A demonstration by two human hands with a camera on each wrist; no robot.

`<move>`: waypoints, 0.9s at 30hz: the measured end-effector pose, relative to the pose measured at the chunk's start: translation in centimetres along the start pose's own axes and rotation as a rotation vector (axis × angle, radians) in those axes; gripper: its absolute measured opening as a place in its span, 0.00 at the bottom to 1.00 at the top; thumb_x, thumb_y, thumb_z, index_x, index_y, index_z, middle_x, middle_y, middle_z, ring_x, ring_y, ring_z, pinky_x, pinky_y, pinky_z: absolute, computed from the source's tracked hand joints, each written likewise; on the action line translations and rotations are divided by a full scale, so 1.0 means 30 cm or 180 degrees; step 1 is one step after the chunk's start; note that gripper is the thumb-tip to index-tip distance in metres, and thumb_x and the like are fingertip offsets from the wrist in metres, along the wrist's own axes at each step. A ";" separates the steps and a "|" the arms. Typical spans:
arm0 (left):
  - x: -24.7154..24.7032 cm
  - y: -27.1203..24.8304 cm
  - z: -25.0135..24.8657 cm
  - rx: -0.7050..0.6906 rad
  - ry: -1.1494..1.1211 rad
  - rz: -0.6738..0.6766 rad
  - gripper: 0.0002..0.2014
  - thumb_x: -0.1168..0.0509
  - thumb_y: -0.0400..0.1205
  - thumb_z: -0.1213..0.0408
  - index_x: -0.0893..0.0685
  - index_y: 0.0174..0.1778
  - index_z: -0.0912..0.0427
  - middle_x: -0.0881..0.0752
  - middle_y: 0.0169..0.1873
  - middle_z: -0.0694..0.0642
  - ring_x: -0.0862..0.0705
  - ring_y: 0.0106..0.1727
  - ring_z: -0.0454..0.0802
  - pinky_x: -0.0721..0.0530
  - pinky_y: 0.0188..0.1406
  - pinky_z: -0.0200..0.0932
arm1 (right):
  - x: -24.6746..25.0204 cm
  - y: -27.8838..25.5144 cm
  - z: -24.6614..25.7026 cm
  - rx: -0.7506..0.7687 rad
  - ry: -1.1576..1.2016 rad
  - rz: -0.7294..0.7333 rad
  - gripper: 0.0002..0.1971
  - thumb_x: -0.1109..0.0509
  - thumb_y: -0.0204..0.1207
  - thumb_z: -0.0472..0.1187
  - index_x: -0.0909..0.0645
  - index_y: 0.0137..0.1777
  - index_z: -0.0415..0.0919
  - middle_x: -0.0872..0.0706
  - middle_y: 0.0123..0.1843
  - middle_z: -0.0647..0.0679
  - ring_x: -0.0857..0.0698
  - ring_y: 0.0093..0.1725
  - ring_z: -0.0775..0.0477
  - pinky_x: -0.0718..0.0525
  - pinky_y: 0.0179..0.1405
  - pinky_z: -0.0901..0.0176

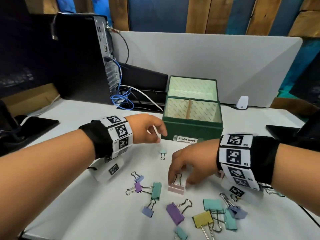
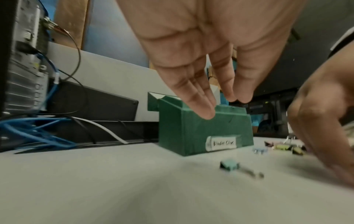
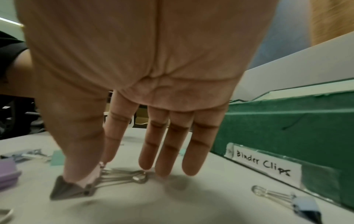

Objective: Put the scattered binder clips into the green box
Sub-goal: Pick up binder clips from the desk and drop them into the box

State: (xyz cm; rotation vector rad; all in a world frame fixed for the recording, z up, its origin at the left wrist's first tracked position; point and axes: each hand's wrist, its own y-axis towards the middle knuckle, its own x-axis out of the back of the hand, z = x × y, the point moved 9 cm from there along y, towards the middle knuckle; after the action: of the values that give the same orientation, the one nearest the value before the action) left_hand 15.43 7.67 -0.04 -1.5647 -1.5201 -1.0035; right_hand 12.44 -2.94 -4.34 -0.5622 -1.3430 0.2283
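The green box [image 1: 192, 129] labelled "Binder Clips" stands open on the white table, also seen in the wrist views [image 2: 191, 128] [image 3: 287, 121]. My right hand [image 1: 179, 182] [image 3: 93, 171] is down on a pink binder clip [image 1: 175, 189] [image 3: 72, 189] that lies on the table; thumb and forefinger pinch it at its wire handles. My left hand [image 1: 158, 137] [image 2: 226, 106] hovers by the box's front left corner, fingers loose and empty. A small teal clip [image 1: 163, 152] [image 2: 229, 164] lies below it. Several more clips, such as a purple one [image 1: 174, 213] and a yellow one [image 1: 202, 220], are scattered nearer me.
A black computer tower [image 1: 83, 58] with blue cables [image 1: 123, 99] stands at the back left. Behind the box is a grey partition [image 1: 225, 66]. A small white device [image 1: 242, 103] sits at the back right. A blue-grey clip [image 3: 304, 204] lies beside the box front.
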 end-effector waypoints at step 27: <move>-0.236 -0.156 -0.013 -0.0047 0.0736 0.1563 0.16 0.26 0.72 0.58 0.18 0.55 0.49 0.25 0.48 0.44 0.22 0.47 0.42 0.23 0.50 0.36 | -0.003 -0.024 -0.115 -0.0511 0.0178 -0.0410 0.21 0.26 0.70 0.45 0.25 0.62 0.58 0.19 0.57 0.56 0.19 0.53 0.54 0.19 0.50 0.63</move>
State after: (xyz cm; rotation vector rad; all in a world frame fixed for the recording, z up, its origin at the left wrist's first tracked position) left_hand 10.75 4.43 -6.33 -1.6558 -0.9094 -0.8714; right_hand 15.63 -4.44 -4.46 -0.6094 -1.3448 -0.0006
